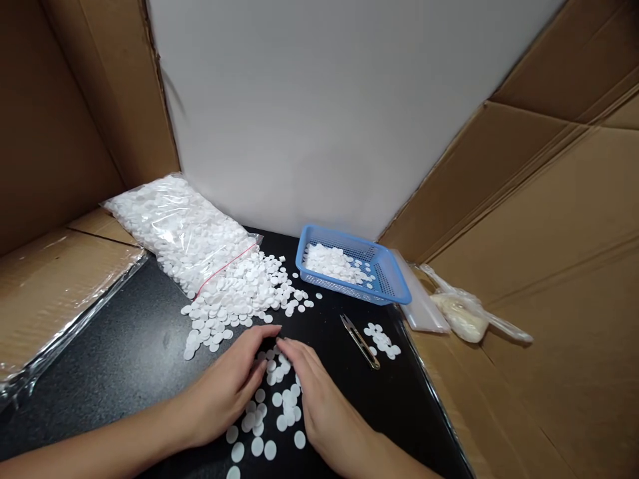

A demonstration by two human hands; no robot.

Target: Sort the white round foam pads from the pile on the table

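Note:
Small white round discs [288, 407] lie loosely scattered on the black table between my two hands. My left hand [232, 382] rests on its edge to the left of them, fingers stretched and slightly curved, thumb apart. On their right side is my right hand [317, 392], also on edge with fingers extended. The fingertips of both hands nearly meet at the far end of the discs, and neither hand grips anything. Just beyond, a larger heap of the same discs [234, 293] spills from a clear zip bag [170, 219] with a red seal line.
A blue perforated basket [399, 279] holding more discs stands at the back. Thread snips [360, 342] lie right of my hands, beside a small disc pile [383, 340]. Flat clear plastic bags [424, 309] and a knotted bag [464, 316] sit by the right cardboard wall [559, 279].

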